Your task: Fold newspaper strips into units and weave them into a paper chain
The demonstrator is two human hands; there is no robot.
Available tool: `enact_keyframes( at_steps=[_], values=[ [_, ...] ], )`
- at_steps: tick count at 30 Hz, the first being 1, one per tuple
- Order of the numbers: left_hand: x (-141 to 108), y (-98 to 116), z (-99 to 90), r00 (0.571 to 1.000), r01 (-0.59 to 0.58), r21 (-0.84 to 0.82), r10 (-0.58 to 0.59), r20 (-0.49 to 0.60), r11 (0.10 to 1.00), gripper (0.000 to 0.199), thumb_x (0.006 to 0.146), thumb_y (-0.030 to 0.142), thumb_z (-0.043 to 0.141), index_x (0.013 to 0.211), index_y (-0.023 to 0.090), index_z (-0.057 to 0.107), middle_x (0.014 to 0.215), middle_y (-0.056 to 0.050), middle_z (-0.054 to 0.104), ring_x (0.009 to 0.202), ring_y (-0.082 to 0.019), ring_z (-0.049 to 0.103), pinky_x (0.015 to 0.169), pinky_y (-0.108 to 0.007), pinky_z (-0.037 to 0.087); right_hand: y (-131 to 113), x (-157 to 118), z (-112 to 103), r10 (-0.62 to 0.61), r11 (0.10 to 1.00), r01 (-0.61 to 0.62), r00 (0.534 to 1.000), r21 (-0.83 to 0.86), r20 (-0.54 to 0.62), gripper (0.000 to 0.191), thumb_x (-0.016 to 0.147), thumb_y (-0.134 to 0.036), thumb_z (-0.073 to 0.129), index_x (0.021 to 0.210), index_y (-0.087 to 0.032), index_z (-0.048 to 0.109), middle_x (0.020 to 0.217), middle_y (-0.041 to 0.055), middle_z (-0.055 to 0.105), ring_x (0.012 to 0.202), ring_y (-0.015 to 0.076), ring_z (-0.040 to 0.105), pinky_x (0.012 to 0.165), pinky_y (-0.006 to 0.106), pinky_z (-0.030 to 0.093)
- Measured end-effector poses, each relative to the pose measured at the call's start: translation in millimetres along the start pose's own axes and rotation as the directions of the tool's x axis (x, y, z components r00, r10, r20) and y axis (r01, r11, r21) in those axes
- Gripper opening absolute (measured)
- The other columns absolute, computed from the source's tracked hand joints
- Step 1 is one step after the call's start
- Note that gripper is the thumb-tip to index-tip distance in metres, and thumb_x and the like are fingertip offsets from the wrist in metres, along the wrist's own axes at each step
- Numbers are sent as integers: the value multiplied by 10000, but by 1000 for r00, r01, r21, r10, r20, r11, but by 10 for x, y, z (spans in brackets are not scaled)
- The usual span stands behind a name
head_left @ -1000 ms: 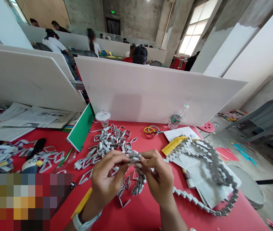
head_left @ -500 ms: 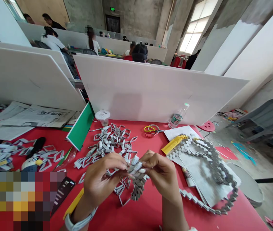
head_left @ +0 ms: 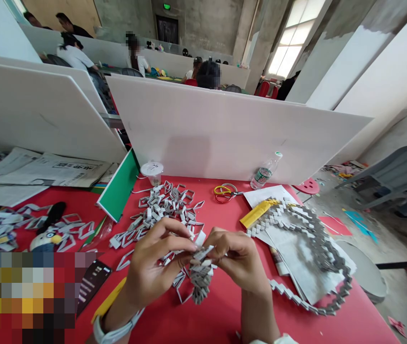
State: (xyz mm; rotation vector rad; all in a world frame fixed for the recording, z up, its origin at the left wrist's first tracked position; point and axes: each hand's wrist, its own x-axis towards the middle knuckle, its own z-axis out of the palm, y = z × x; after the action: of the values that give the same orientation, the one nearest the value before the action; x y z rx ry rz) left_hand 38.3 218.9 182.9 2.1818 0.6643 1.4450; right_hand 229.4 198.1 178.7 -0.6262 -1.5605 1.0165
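Between my two hands hangs a folded newspaper-strip chain (head_left: pixel 201 278), its lower end curled over the red table. My left hand (head_left: pixel 158 260) pinches the top of it from the left, thumb and fingers together. My right hand (head_left: pixel 232 253) grips the same top end from the right, fingers curled in. A pale strip end sticks up between the fingertips. Just behind my left hand lies a pile of folded paper links (head_left: pixel 167 205). To the right, a long zigzag paper chain (head_left: pixel 339 260) curves over white paper and the table.
Scissors (head_left: pixel 225 192), a bottle (head_left: pixel 262 174) and a lidded cup (head_left: pixel 152 173) stand or lie near the white divider (head_left: pixel 225 129). A phone (head_left: pixel 93 284), a green board (head_left: pixel 119 185) and newspapers (head_left: pixel 63 169) are at the left. People sit beyond the divider.
The held chain has turned and its lower end now hangs slightly lower and more to the left. My left fingers have shifted over its top. The view has moved slightly.
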Motion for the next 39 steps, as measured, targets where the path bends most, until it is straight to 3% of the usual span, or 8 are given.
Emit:
enact_keyframes(
  at_steps=[6, 10, 17, 20, 25, 31, 36, 39],
  values=[
    [33, -52, 2, 990, -6, 1, 5, 140, 1000, 242, 848, 125, 640, 1070, 215, 674, 978, -50, 492, 894, -135, 528, 668, -241, 497, -35, -30, -82, -62, 953, 78, 996, -291, 66, 206, 831, -7, 578, 760, -198, 607, 777, 33, 632, 738, 136, 579, 634, 255, 466],
    [27, -36, 19, 999, -1, 97, -3, 42, 995, 200, 800, 63, 666, 938, 208, 684, 864, -32, 492, 843, -147, 488, 680, -287, 456, -22, -25, -70, -50, 915, 85, 994, -395, 99, 240, 839, 17, 521, 801, -203, 611, 800, 40, 623, 756, 143, 548, 639, 260, 447],
    [-27, 9, 148, 977, 194, -185, -206, -47, 963, 125, 811, 82, 653, 805, 206, 665, 788, -8, 448, 768, -120, 482, 628, -247, 450, -45, -39, -19, -54, 906, 116, 986, -407, 160, 241, 835, 27, 516, 783, -198, 583, 763, 20, 588, 721, 128, 498, 649, 263, 414],
    [-15, -21, 157, 989, 131, -128, -139, -54, 983, 117, 829, 100, 647, 871, 205, 678, 828, -14, 471, 813, -123, 505, 674, -251, 475, -46, -37, -26, -20, 938, 58, 993, -343, 115, 222, 827, 14, 547, 776, -198, 587, 770, 19, 602, 735, 129, 536, 654, 257, 434],
    [41, -87, 59, 997, -17, -9, 18, 77, 1000, 259, 857, 281, 654, 1105, 207, 655, 1090, -85, 557, 1021, -185, 590, 818, -313, 551, 4, -14, -51, 111, 990, -116, 992, -78, -68, 86, 847, -175, 661, 860, -210, 583, 792, 9, 614, 719, 126, 580, 650, 256, 478],
    [62, -13, 25, 994, -103, 62, 102, 30, 993, 171, 801, 164, 707, 965, 175, 661, 893, -32, 604, 801, -111, 625, 681, -216, 547, 25, -13, 16, 148, 988, -151, 985, -34, -85, 110, 863, -239, 659, 943, -216, 587, 870, 19, 620, 791, 127, 577, 726, 265, 483],
    [10, 5, 71, 994, -59, 10, 59, -90, 998, 324, 723, 197, 784, 1000, 188, 616, 943, -40, 612, 871, -145, 626, 721, -252, 555, 21, 23, 94, 169, 969, -143, 978, 201, -122, 44, 858, -201, 662, 851, -211, 620, 820, 6, 621, 760, 119, 580, 677, 246, 474],
    [4, 19, 76, 993, -75, 22, 76, -93, 997, 369, 725, 232, 786, 1036, 192, 591, 963, -52, 605, 903, -161, 615, 739, -272, 552, -31, 31, 107, 152, 969, -120, 979, 217, -138, 48, 842, -186, 679, 816, -210, 646, 849, 13, 633, 802, 126, 596, 722, 257, 489]
  ],
)
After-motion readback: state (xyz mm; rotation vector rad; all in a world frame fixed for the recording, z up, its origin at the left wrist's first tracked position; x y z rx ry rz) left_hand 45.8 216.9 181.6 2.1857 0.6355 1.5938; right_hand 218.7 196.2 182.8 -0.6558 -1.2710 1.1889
